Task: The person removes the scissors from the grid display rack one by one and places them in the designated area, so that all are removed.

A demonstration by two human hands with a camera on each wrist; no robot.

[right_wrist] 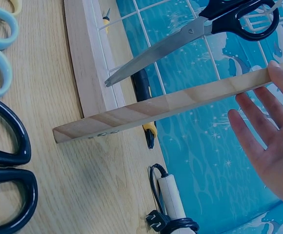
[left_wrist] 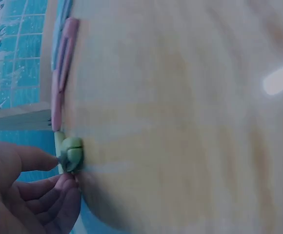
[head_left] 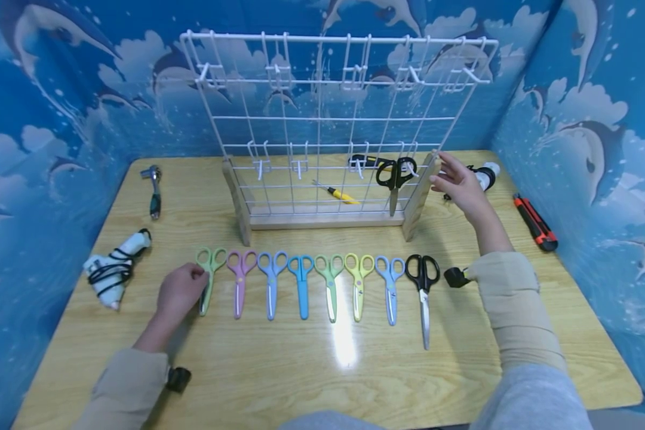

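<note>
My left hand [head_left: 180,291] pinches the leftmost green scissors [head_left: 207,294] between thumb and fingers; they lie at the end of a row on the table. In the left wrist view, the rounded green end [left_wrist: 73,155] of these scissors shows right at the thumb tip. My right hand [head_left: 462,186] touches the right wooden upright [head_left: 420,197] of a white wire rack [head_left: 322,117]. In the right wrist view, its thumb rests on the upright's edge and its fairly straight fingers [right_wrist: 266,117] spread beside it. Black-handled scissors [head_left: 395,179] hang from a rack hook near this hand.
Along the row lie pink scissors [head_left: 240,286], several more coloured pairs and large black scissors [head_left: 423,286]. A yellow screwdriver [head_left: 344,195] lies behind the rack. A ratchet [head_left: 154,194] and cord-wrapped white object [head_left: 117,269] are left, a red-black utility knife [head_left: 536,224] right.
</note>
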